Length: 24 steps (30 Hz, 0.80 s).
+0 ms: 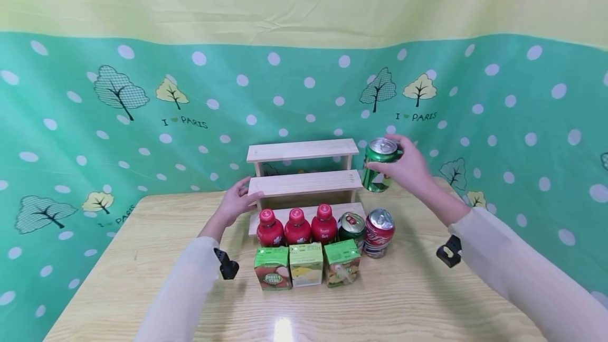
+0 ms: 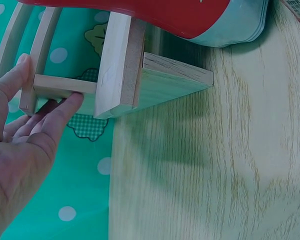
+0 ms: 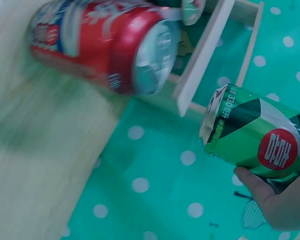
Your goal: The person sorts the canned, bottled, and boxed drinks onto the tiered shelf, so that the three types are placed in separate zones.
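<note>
My right hand [image 1: 406,165] grips a green drink can [image 1: 377,176] around its side, raised beside the right end of a three-tier wooden shelf rack [image 1: 304,183]. The can's red round logo shows in the right wrist view. At the rack's left end, my left hand [image 1: 236,202] holds the frame near the middle tier. In the left wrist view the left thumb [image 2: 20,70] lies against the wood and the fingers curl under a crosspiece. The rack's upper two tiers are bare. Red bottles [image 1: 296,227] stand in a row before the lowest tier, partly hiding it.
Right of the bottles stand another green can [image 1: 352,227] and a red cola can [image 1: 379,232]. Three small juice cartons [image 1: 306,265] line up in front, on the pale wooden table [image 1: 180,257]. A green polka-dot cloth [image 1: 294,83] hangs behind the rack.
</note>
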Available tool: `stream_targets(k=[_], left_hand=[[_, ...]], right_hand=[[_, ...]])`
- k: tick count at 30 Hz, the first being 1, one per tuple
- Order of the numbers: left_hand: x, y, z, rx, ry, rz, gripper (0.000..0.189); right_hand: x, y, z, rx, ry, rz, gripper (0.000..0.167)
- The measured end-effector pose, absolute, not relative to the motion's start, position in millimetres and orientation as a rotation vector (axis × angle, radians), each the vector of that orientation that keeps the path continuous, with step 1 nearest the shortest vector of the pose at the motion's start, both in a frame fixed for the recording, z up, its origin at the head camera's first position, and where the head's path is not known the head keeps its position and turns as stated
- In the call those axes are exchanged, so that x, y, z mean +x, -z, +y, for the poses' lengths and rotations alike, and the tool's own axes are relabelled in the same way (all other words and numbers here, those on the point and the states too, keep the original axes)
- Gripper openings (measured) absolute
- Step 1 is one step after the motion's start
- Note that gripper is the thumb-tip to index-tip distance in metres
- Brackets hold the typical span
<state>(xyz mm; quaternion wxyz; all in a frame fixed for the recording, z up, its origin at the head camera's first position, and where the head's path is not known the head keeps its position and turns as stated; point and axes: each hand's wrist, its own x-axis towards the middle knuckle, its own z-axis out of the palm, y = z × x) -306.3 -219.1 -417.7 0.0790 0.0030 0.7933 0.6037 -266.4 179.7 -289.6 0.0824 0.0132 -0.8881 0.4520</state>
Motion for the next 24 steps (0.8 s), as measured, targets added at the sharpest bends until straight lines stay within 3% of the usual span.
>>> stream_targets(k=[24], left_hand=[[-310.5, 422.7, -219.1, -0.018, -1.843, 2.350, 0.083]], right_hand=[[-292.2, 260.6, 94.0, 0.125, -1.431, -2.608, 0.088]])
